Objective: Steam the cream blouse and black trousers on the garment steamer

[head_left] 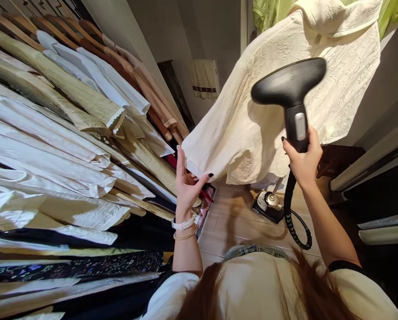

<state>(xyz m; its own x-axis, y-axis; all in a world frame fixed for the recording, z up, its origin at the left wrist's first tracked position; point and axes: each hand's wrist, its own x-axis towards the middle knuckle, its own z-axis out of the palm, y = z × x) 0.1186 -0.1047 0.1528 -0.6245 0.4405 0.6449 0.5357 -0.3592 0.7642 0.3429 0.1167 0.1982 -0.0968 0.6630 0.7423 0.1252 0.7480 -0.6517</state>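
Note:
A cream textured shirt hangs in front of me, one sleeve stretched out toward the lower left. My left hand holds that sleeve's cuff, thumb on the near side and fingers partly behind the cloth. In my right hand is a black garment steamer head, fingers wrapped round its handle below a silver button. The steamer head is over the shirt's front; whether it touches the cloth I cannot tell. A black hose runs down from the handle and loops near the floor.
Hanging clothes on wooden hangers crowd the left side. The steamer base with its metal pole stands on the tiled floor below the shirt. Light green garments hang behind. A striped towel hangs farther back.

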